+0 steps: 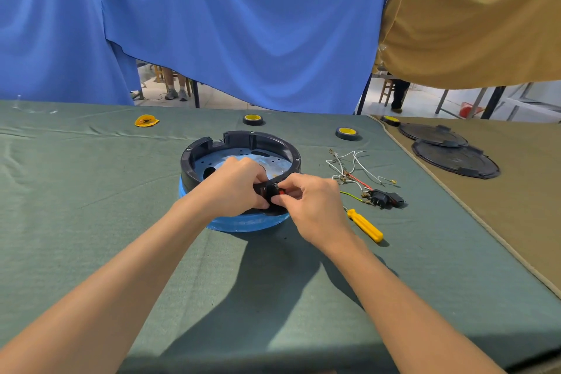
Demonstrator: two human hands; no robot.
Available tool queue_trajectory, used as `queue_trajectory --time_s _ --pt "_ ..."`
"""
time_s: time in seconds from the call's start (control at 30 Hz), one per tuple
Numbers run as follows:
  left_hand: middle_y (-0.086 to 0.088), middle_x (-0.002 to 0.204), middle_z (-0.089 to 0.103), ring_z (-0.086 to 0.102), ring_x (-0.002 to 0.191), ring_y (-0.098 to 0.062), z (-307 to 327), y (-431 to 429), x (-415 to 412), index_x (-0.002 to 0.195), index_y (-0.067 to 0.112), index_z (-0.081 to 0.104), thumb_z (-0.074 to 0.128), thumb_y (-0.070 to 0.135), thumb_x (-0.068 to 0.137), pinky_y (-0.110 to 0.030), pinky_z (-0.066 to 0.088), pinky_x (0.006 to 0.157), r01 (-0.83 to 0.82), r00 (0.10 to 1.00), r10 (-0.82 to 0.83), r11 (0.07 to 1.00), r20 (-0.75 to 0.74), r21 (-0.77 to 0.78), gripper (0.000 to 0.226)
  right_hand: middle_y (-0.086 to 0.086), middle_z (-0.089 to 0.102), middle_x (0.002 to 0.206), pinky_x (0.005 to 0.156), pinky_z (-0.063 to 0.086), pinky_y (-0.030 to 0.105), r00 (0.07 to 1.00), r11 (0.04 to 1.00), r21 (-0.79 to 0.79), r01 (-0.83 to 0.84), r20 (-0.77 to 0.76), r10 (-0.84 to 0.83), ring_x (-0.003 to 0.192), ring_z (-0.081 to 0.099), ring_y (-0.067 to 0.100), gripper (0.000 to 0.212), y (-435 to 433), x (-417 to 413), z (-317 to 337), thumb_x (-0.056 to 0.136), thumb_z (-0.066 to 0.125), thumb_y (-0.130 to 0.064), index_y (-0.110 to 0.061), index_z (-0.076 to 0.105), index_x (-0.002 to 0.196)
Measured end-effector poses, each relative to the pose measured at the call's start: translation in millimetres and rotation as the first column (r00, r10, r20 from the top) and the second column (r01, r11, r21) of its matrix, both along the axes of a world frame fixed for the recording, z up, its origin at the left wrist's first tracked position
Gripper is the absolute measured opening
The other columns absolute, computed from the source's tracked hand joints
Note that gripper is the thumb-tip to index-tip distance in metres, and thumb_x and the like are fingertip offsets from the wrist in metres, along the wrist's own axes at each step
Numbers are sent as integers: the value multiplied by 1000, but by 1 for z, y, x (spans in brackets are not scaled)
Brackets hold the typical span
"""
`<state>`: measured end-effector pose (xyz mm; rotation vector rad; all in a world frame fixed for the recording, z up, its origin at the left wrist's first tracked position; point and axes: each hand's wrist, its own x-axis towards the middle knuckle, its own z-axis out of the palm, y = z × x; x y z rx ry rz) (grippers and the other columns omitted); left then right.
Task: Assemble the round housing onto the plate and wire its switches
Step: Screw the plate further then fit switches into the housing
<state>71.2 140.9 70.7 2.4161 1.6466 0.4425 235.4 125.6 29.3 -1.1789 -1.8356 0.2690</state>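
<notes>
We count one round housing (243, 139), gripped by the left hand (235, 185), on one plate (249, 224). One red switch (280, 191) is pinched in the right hand (309, 206). One black switch (388, 199) lies just right of that hand, beside one bundle of wires (346, 174) and one yellow screwdriver (365, 225). Beyond the hands lie three tape rolls (253, 119) (346, 133) (390, 120), to the far right two black discs (432, 134) (455, 159), and to the far left one yellow wrapper (146, 120).

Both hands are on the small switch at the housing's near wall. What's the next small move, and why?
Probably press the switch squarely into the near wall of the round housing until it seats. The left hand and right hand both pinch it right at that wall, while the wires, other switch and screwdriver lie untouched to the right, so wiring likely comes later.
</notes>
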Motion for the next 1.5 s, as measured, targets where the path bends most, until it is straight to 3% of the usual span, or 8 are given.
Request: queue_trajectory --time_s 0.37,0.67,0.77,0.93,1.13,1.3,1.43,1.5 --pt "1 76 61 51 71 -18 -2 1 -1 77 24 60 74 28 86 -30 39 62 4 1000 -4 1000 -13 17 17 8 70 86 71 50 43 973 993 115 -36 233 8 79 60 25 18 0 3 8 81 76 -21 -7 73 92" --pt "-1 76 60 53 74 -21 -13 -2 2 76 18 57 70 40 86 -39 48 69 25 1000 -24 992 -11 125 28 7 75 92 77 52 40 931 966 164 -202 337 138 88 58 30 24 9 19 16 77 76 -1 -2 76 100" --pt "-1 72 59 53 70 -21 -12 -3 2 71 17 56 70 45 84 -38 46 64 40 999 -41 990 0 132 33 6 73 90 79 48 34 939 969 153 -194 315 138 89 55 25 24 14 20 17 76 77 -3 -4 77 99" --pt "7 67 54 51 65 -13 -18 -5 8 68 28 46 68 55 84 -29 35 55 -20 1000 20 975 4 222 38 6 60 96 82 30 5 962 985 74 -154 239 133 93 44 14 24 19 21 20 76 80 -9 -9 78 99" --pt "6 65 55 51 66 -15 -19 -6 10 71 22 57 66 50 86 -27 30 51 -74 997 69 971 32 227 33 -4 61 109 86 40 12 950 967 -130 -220 196 242 100 56 12 13 25 26 34 87 71 -20 -17 78 98" --pt "-3 71 61 57 76 -26 -12 -1 14 82 18 72 73 46 81 -33 39 59 -138 988 129 983 83 118 28 0 71 103 92 49 32 927 938 -226 -263 210 311 98 62 15 16 30 20 42 87 70 -13 -15 77 101" --pt "-1 66 59 57 70 -24 -15 -1 16 70 14 63 72 52 80 -33 38 55 -170 984 162 976 70 138 40 -5 63 87 76 44 24 969 994 -29 -104 224 107 78 55 8 7 26 21 34 82 76 -27 -20 77 82" --pt "0 63 57 53 64 -21 -17 0 16 65 13 56 72 55 78 -32 36 53 -192 980 180 970 89 152 47 -8 61 74 71 44 25 970 998 -38 -47 235 54 71 54 8 16 22 21 29 80 75 -36 -23 71 73"
